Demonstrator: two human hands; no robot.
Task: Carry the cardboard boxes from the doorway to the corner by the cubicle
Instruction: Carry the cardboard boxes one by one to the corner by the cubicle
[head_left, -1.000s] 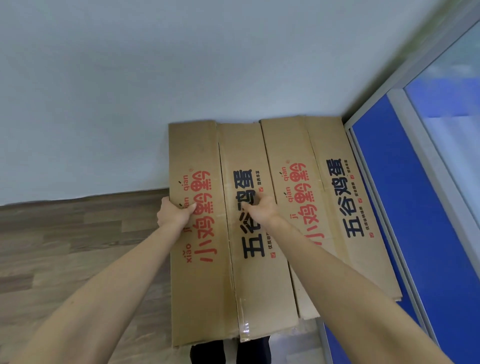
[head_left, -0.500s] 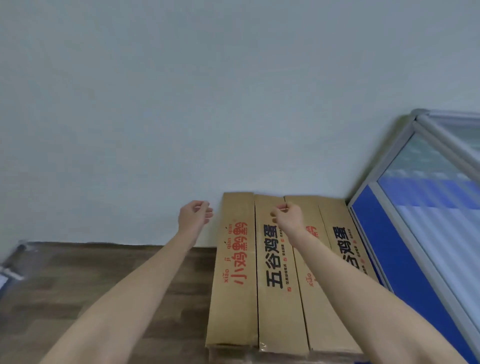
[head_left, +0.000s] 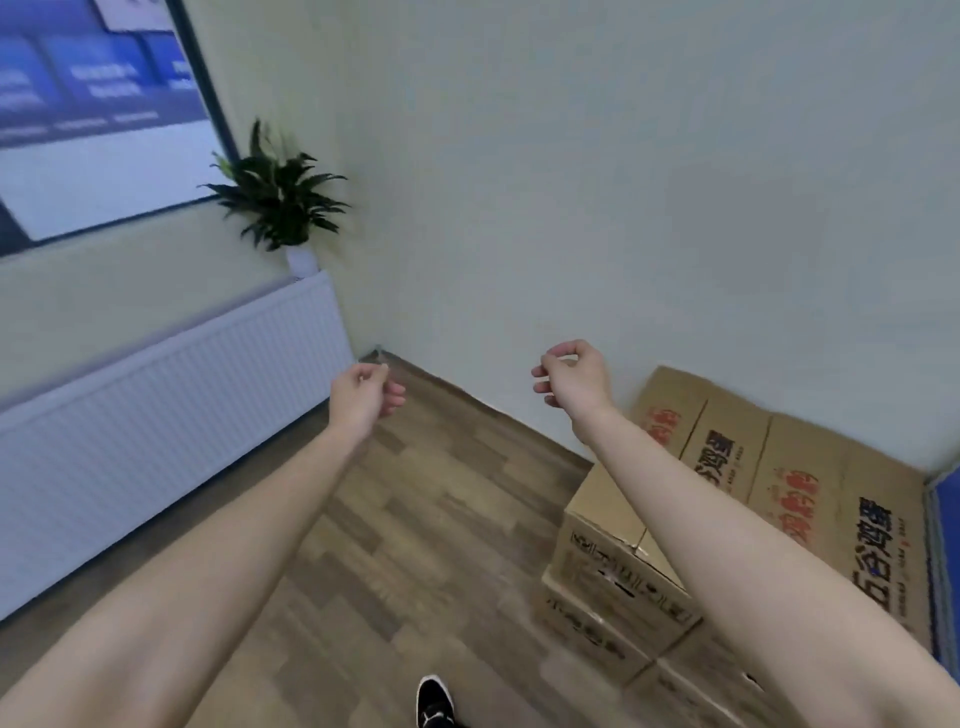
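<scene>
Stacked cardboard boxes (head_left: 810, 483) with red and black printed characters stand at the lower right against the pale wall, next to a blue cubicle panel (head_left: 943, 561). My right forearm crosses in front of the stack. My right hand (head_left: 574, 376) hangs in the air above and left of the boxes, fingers loosely curled, holding nothing. My left hand (head_left: 366, 392) is raised over the wooden floor, further left, fingers also loosely curled and empty. Neither hand touches a box.
A white radiator (head_left: 156, 410) runs along the left wall, with a potted plant (head_left: 283, 205) on its far end and a blue board (head_left: 88, 104) above. Wood-pattern floor (head_left: 415, 545) lies between radiator and boxes. My black shoe (head_left: 435, 701) shows at the bottom.
Both hands have let go of the top box and lifted away. My view has swung left, so the stack now sits at the lower right and the radiator and plant appear.
</scene>
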